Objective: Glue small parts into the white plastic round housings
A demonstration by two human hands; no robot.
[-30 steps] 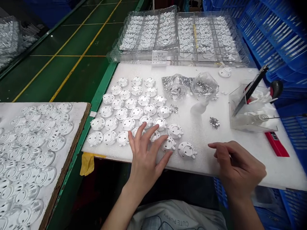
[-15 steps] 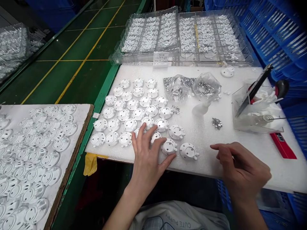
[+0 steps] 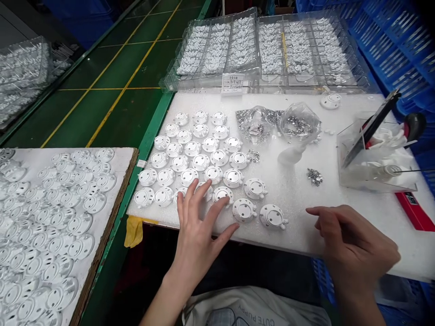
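Note:
My left hand (image 3: 200, 222) is open, its fingers spread over the front rows of round white parts with small dark holes. Its index fingertip is over one white part (image 3: 223, 194), and I cannot tell whether they touch. Just right of the thumb lies another round white part (image 3: 244, 210), apart from the hand, with a similar one (image 3: 273, 216) beside it. My right hand (image 3: 356, 240) hovers above the front right of the foam board (image 3: 295, 240). Its fingers are curled and the index finger points left. Whatever it may pinch is hidden.
Small metal pieces (image 3: 314, 177) lie in a pile near plastic bags (image 3: 299, 122) of more pieces. A clear box (image 3: 377, 176) with tools stands at right, by a red device (image 3: 414, 210). Clear trays (image 3: 217, 74) line the back. Another board (image 3: 112, 156) of white parts is at left.
My left hand has drawn left, its thumb and index finger coming away from the round white part near the front edge. My right hand keeps its curled pose. The view has shifted slightly.

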